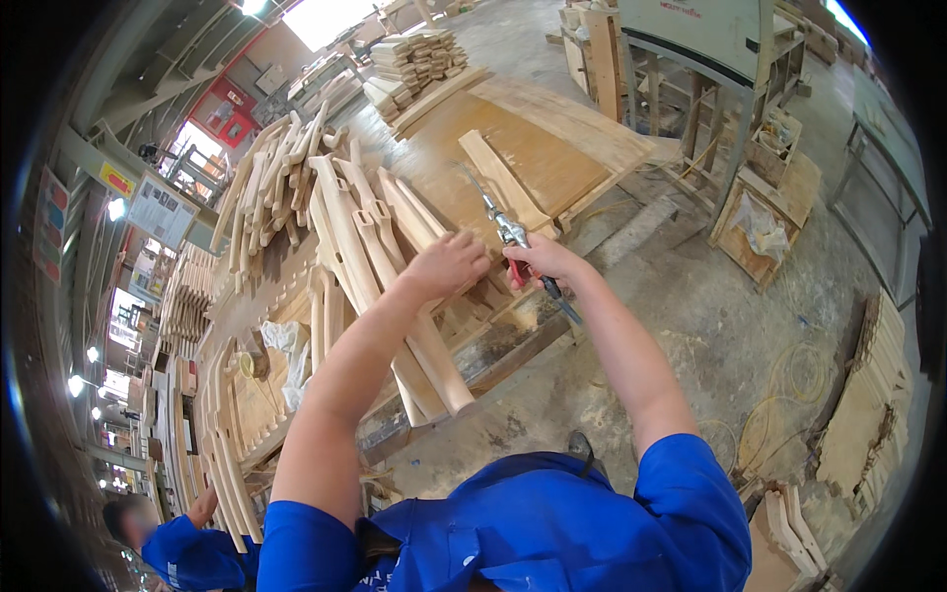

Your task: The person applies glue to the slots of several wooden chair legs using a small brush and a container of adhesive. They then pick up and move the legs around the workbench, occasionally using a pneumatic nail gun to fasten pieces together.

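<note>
Workshop scene viewed from above the hands. We see the left hand (449, 264) resting palm-down on a long, pale, curved wooden furniture piece (380, 266); its fingers (472, 247) are curled loosely over the wood, pressed close to one another rather than spread. The piece lies tilted across a dark, worn wooden worktop (493, 350), among several like pieces leaning side by side. We see the right hand (546, 261) just beside the left, its fingers wrapped tightly around a slim metal air tool with a red trigger and silver barrel (513, 237). The barrel points up and away from the person, over the upper ends of the curved pieces; a dark hose (564, 304) leaves the tool below the hand. We cannot tell whether the tip touches any wood.

Behind the hands we note a heap of curved pale wooden parts (271, 183), a flat brown board platform (533, 158) and a stack of short pale planks (414, 59). At the left, further curved wooden rails (222, 434) stand on edge. A second person in a blue shirt (192, 557) appears at the lower left, well apart from the hands. The concrete floor (710, 326) carries a low wooden crate (764, 222) at the right.
</note>
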Tool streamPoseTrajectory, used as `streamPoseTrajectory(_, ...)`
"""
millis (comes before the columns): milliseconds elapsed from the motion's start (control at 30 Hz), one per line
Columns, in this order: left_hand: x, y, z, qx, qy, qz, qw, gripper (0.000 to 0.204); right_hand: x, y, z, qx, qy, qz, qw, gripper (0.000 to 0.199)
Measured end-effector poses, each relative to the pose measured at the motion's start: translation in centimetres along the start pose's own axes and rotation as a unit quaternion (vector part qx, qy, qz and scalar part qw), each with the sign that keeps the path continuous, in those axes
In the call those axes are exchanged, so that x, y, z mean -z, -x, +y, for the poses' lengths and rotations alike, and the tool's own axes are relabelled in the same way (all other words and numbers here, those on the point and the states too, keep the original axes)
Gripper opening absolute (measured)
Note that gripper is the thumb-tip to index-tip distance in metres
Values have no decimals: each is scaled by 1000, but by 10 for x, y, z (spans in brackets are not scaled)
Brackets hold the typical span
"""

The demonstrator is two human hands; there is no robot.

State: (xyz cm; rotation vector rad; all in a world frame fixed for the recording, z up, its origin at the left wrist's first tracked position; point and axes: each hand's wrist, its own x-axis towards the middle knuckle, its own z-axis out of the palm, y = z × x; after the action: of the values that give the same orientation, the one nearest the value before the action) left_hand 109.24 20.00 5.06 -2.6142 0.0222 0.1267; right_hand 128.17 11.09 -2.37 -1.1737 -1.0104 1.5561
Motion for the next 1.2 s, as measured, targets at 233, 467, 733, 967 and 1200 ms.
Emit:
streamPoseTrajectory(233,31,-10,-1,157,67,99,980,26,1,17,2,4,-17,22,1000,19)
streamPoseTrajectory(467,71,38,32,174,243,-60,952,37,34,14,-30,35,148,183,971,27)
streamPoseTrajectory(733,120,170,127,389,328,183,841,19,108,-75,-74,81,218,218,948,36)
streamPoseTrajectory(967,92,236,206,584,338,198,711,14,122,-148,-76,116,464,193,856,53)
streamPoseTrajectory(1200,79,231,263,617,381,209,656,12,-14,-114,-39,219,583,274,733,61)
